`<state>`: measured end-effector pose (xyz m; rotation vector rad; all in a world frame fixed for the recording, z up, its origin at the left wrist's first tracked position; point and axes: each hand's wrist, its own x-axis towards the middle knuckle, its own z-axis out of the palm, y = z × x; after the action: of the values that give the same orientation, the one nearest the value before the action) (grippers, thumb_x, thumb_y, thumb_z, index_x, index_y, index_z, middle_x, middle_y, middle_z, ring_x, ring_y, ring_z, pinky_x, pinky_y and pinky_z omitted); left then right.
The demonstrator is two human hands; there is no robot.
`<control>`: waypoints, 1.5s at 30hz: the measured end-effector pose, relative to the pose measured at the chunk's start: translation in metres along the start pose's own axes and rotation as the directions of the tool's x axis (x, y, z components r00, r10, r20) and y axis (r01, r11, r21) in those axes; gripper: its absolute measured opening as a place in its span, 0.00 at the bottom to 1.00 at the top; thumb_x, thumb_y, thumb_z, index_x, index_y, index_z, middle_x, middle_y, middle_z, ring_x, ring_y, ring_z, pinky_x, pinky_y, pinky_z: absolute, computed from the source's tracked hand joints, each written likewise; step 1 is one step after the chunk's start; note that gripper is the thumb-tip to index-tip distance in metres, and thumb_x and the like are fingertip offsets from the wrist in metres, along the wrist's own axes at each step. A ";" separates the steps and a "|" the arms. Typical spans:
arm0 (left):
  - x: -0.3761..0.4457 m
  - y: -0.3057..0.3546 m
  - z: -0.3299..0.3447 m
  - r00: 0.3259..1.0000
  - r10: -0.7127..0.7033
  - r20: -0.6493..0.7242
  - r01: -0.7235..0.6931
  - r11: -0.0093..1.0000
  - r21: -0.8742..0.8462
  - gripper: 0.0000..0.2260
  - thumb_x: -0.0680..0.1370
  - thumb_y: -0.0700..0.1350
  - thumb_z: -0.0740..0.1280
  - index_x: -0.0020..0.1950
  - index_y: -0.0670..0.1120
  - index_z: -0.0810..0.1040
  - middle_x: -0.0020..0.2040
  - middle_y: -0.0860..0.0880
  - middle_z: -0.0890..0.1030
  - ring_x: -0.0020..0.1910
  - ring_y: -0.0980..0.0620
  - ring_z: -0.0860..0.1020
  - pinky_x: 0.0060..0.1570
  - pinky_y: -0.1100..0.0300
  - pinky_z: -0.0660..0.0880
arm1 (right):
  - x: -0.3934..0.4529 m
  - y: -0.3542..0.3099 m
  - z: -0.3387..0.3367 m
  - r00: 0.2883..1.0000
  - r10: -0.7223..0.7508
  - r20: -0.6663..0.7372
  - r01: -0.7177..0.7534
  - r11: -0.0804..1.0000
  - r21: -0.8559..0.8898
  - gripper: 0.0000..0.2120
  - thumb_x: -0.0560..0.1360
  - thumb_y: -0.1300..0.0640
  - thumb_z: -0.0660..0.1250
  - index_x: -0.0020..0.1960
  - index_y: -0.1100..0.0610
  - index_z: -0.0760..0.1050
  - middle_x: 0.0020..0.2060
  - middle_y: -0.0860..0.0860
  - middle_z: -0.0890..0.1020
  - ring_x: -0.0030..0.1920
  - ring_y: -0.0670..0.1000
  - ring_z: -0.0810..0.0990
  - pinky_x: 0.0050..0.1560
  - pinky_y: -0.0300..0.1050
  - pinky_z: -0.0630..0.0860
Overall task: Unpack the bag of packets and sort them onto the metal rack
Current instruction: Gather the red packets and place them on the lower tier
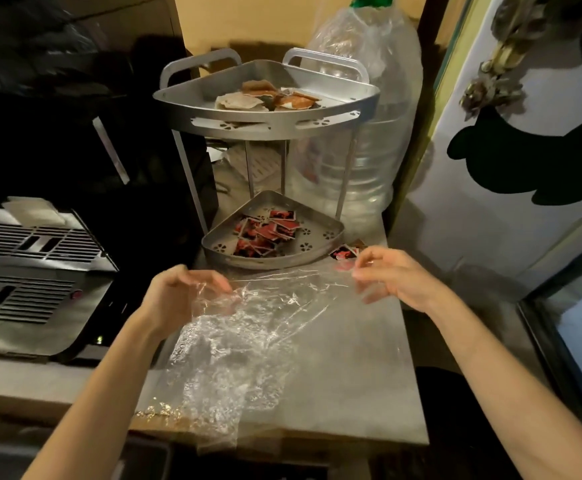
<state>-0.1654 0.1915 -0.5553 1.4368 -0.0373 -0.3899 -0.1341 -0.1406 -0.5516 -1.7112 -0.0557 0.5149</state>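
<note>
A clear plastic bag (248, 334) is spread between my hands above the steel counter. My left hand (182, 296) grips its left edge, and my right hand (390, 275) pinches its right edge. The bag looks empty. The two-tier metal corner rack (365, 98) stands behind it. Brown and white packets (265, 97) lie on the upper shelf. Several red packets (267, 233) fill the lower tray (331, 237). One red packet (343, 252) lies on the counter, just right of the tray and beside my right fingers.
A large clear water jug (369, 150) wrapped in plastic stands behind the rack at the right. A grey appliance with vent slats (29, 265) sits to the left. The steel counter (369, 375) ends close to me. A white door (490, 202) is at the right.
</note>
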 end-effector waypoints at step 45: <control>-0.001 -0.138 0.017 0.917 0.191 -0.349 0.309 0.211 0.927 0.26 0.77 0.58 0.37 0.74 0.53 0.39 0.75 0.51 0.37 0.74 0.52 0.35 0.68 0.56 0.28 | 0.039 0.110 0.201 0.971 -0.234 -0.056 0.018 0.300 -0.954 0.29 0.79 0.43 0.39 0.74 0.58 0.54 0.74 0.57 0.57 0.75 0.52 0.43 0.71 0.52 0.44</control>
<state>-0.2038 0.1637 -0.6866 2.8568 0.1394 -0.0615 -0.1992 0.0338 -0.6902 -2.9350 -0.4530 0.1418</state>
